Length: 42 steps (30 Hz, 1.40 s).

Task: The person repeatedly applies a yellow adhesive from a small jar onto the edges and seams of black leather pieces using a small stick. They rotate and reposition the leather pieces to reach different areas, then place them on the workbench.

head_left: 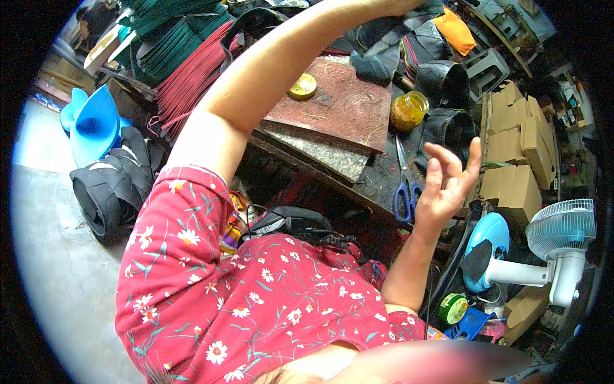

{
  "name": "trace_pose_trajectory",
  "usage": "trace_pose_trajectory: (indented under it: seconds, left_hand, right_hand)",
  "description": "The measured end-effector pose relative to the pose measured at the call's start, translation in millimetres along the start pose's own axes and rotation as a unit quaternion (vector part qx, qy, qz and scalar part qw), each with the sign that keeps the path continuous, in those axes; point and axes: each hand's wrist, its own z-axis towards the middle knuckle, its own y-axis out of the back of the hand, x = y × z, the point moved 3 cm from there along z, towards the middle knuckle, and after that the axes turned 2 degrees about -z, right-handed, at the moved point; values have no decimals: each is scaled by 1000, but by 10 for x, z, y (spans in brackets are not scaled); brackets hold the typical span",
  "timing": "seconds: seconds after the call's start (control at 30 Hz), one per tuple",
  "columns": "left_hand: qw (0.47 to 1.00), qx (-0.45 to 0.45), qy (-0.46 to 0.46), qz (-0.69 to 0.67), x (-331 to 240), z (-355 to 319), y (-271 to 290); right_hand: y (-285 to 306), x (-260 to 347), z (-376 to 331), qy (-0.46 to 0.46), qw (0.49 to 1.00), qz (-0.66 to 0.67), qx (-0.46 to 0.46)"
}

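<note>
My left arm stretches up across the view, and my left hand (404, 5) is cut off by the upper edge, its fingers out of sight. Against it is a dark, blurred piece of material (391, 35); whether the hand grips it I cannot tell. My right hand (446, 189) is raised at the right of the workbench, its fingers apart and nothing in it. Just left of it lie scissors (403, 176) with blue handles. Beyond, a glass jar (409, 110) of yellowish glue-like stuff stands uncovered. A round yellow lid (302, 86) rests on the reddish board (348, 105).
Green strips (182, 48) and red strips (195, 73) are piled at the far left. Blue curved pieces (96, 121) and black bands (112, 189) sit left of me. At right are cardboard boxes (511, 185), a white fan (556, 237) and a round green tin (453, 308).
</note>
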Motion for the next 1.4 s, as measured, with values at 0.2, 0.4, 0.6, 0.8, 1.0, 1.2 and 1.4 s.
trace_pose_trajectory:
  seconds: [0.2, 0.4, 0.6, 0.8, 1.0, 1.2, 1.4]
  left_hand:
    - [952, -117, 37, -282, -401, -864, 80]
    - [896, 42, 164, -412, -609, -1725, 25]
    - [795, 81, 221, -560, -697, -2089, -14]
    - [786, -34, 203, -583, -621, -2127, 248]
    - [687, 72, 284, -665, -623, -2190, -24]
    - [695, 43, 301, -651, -583, -2295, -167]
    - [676, 47, 316, -664, -575, -2308, -186]
  right_hand:
    - [-350, 70, 306, -56, 990, 124, 36]
    - [-458, 144, 442, -64, 964, 256, 41]
    - [-427, 133, 409, -69, 978, 138, 142]
    - [47, -383, 810, -20, 967, -255, 1]
    - [-128, -961, 951, 145, 814, -546, 135]
    - [-285, -996, 982, 123, 774, -596, 173]
    - [-38, -758, 955, 148, 877, -455, 34]
